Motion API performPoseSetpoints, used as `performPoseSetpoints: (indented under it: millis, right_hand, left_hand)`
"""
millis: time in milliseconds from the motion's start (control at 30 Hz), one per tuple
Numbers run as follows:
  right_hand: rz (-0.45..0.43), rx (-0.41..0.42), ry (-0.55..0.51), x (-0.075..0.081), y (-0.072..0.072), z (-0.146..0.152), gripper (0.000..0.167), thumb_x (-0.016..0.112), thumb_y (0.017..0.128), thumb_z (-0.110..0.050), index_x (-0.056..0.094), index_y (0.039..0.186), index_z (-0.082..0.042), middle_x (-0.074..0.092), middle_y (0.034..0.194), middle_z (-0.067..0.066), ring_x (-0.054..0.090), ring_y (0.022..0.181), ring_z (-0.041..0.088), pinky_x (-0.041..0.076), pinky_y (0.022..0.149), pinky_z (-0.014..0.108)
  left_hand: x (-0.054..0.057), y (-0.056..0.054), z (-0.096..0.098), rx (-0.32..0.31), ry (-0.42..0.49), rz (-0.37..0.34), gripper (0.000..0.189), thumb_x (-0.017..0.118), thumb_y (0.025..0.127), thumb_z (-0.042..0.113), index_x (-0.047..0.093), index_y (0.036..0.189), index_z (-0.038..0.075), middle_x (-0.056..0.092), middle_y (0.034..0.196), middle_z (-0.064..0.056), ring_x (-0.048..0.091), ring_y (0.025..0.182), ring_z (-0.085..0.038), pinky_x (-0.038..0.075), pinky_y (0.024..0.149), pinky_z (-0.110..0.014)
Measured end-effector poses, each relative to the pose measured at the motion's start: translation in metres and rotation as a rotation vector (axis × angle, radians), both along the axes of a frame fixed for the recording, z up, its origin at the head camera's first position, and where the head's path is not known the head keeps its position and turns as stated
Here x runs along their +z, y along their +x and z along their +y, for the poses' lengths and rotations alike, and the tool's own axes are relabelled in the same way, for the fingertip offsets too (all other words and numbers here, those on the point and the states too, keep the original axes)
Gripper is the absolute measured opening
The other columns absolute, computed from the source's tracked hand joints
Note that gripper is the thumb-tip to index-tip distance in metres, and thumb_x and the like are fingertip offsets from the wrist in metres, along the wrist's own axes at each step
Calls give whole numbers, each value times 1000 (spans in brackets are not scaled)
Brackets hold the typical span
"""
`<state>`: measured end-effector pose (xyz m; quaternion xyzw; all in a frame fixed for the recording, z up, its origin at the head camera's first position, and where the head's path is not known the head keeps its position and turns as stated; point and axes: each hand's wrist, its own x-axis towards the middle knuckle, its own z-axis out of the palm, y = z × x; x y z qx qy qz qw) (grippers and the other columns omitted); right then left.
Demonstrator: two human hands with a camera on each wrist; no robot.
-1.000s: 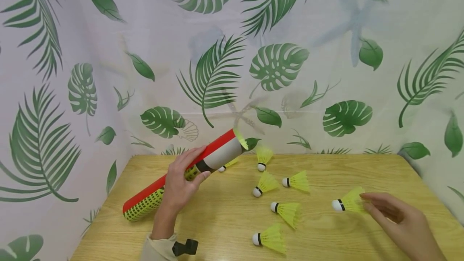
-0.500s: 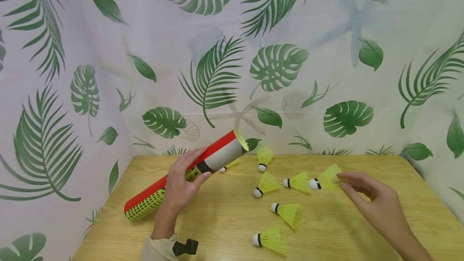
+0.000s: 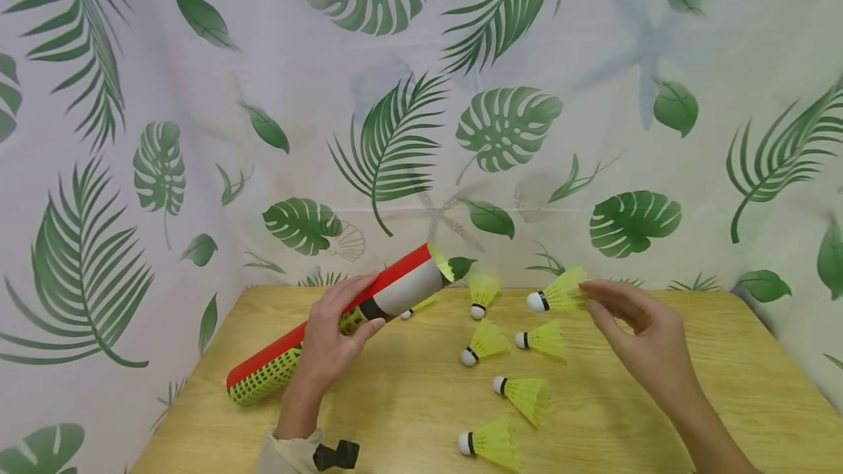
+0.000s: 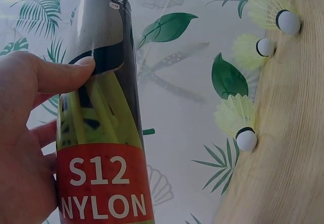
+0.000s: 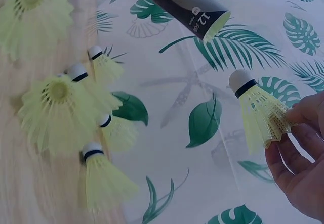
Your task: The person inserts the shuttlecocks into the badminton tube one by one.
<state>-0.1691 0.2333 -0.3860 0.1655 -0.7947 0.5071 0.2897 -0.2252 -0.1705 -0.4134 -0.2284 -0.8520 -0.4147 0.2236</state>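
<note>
Two hands at work over a wooden table [image 3: 395, 423], with a tube and yellow shuttlecocks. The right hand [image 3: 648, 335] pinches one shuttlecock, the held shuttlecock [image 3: 556, 292], by the rim of its skirt, between thumb and index finger. The gap between these two is only as wide as the thin skirt edge, and the white cork projects away from the fingertips, towards the tube side. In the right wrist view the remaining fingers are bent near the skirt, and the cork, with its black band, lies at the end farthest from the hand. The held shuttlecock is raised, well apart from the mouth of the tube.

The left hand [image 3: 332, 335] is wrapped around the middle of the red, grey and black tube [image 3: 408, 280], its fingers over the upper side and its thumb along the near side. The tube is tilted, its yellow-green mouth upward to the right of the head view; whether its lower end touches the table cannot be told. In the left wrist view the thumb tip lies on a dark band, above the lettering "S12 NYLON".

Six further shuttlecocks [image 3: 489, 339] lie between the hands, one partly hidden by the tube. A leaf-printed cloth [image 3: 566, 42] hangs behind.
</note>
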Motion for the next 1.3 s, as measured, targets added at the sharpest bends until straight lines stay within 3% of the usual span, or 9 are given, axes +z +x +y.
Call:
performPoseSetpoints:
  millis: [400,933,1300]
  right_hand:
    - [102,84,-61,8,-28,-33,28,67,91,14,73,114,1,73,107,15,70,98,7,53,88,17]
    - [49,124,-207,9,-58,-82,20,67,96,5,74,112,-3,73,106,11,70,99,12,54,89,22]
    - [46,156,-212,6,-70,-106,19,67,96,4,75,111,-5,74,107,8,71,99,19,55,90,24]
  left_hand:
    - [-3,0,2,7,-13,16,68,86,84,15,59,146,27,60,142,1,53,133,-25,38,107,-63]
    - [0,-2,6,-2,-23,8,67,86,84,15,59,145,27,61,141,1,53,132,-24,39,105,-61]
    - [0,-4,10,10,-25,-14,66,86,84,15,61,144,27,60,141,3,53,132,-23,40,103,-57]
